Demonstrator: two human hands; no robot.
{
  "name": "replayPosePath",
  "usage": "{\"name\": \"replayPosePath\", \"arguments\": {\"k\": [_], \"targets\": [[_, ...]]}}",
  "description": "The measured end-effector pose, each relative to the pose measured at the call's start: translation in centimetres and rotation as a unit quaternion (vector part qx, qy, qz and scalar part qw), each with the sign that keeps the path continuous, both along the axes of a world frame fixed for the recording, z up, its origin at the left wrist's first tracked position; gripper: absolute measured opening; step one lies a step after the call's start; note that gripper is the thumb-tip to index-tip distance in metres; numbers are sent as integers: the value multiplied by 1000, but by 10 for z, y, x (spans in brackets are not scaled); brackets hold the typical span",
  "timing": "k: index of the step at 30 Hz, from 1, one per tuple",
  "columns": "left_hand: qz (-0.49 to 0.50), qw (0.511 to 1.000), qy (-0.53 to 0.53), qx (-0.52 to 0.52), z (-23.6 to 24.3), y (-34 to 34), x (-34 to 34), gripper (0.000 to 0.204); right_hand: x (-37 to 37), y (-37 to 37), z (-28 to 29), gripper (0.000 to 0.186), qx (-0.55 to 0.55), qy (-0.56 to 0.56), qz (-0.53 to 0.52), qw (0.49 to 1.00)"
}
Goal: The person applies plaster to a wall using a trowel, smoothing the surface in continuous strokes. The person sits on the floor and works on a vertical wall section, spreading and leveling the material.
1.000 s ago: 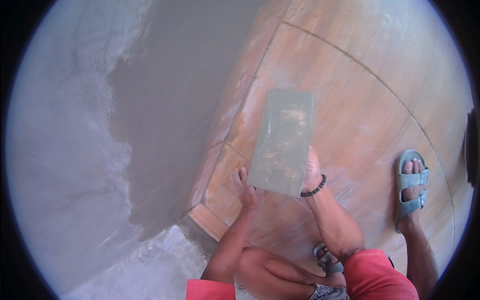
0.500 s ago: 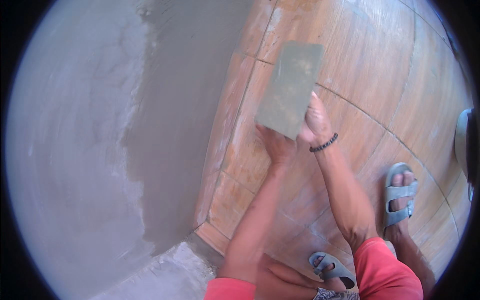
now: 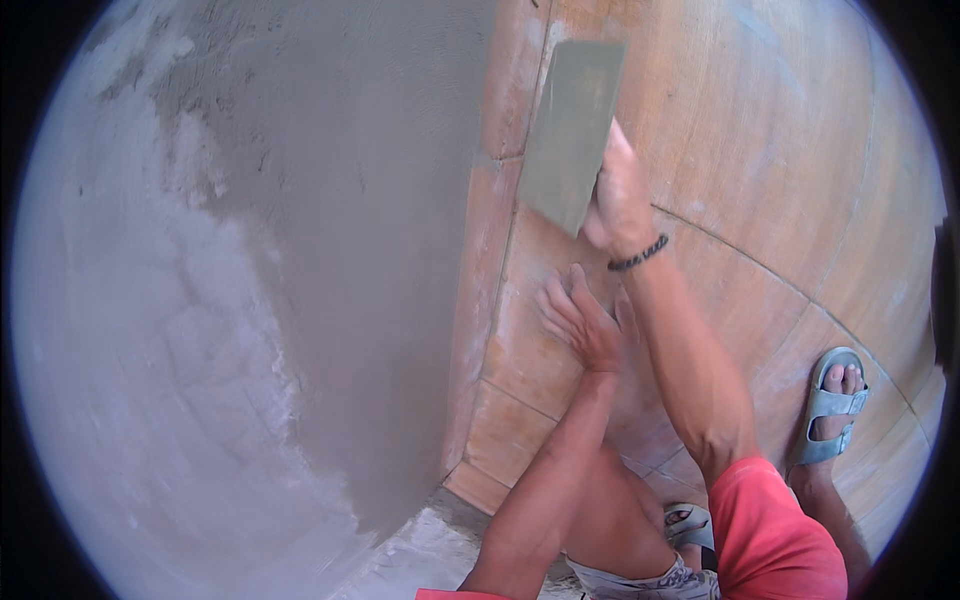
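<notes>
My right hand (image 3: 622,200), with a dark beaded bracelet at its wrist, is closed on a rectangular plastering trowel (image 3: 574,130). The flat face of its grey-green, smeared plate shows, and the handle behind it is hidden. Tilted slightly, the plate hangs over the tiles close to the wall's foot. Below it, apart from the trowel, my left hand (image 3: 585,325) is open, fingers spread and nothing in them. To the left stretches the wall, with a darker band of wet plaster (image 3: 350,230) beside a paler, rough-edged area (image 3: 170,340).
Orange-brown tiles (image 3: 760,150) cover the floor, and a narrow tile skirting (image 3: 480,260) runs along the wall's foot. A pale, rough corner (image 3: 430,550) juts in at the bottom. My sandalled feet (image 3: 835,400) stand at the lower right. Something dark (image 3: 942,300) shows at the right rim.
My left hand has come away from the trowel's lower end and opened. The trowel, in my right hand, has moved up and slightly left in the picture. The view has shifted too.
</notes>
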State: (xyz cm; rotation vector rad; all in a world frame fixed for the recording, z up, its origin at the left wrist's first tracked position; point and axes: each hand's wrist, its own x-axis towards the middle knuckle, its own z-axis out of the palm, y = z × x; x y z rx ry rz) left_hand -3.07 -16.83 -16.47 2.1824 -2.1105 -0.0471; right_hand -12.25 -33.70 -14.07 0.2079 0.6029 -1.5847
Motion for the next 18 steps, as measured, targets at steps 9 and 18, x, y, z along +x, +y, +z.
{"name": "replayPosePath", "arguments": {"k": [9, 18], "targets": [[39, 995, 63, 67, -9, 15, -1, 79, 28, 49, 15, 45, 20, -6, 41, 999], [51, 994, 34, 87, -11, 18, -6, 80, 39, 68, 22, 40, 45, -50, 128, 989]]}}
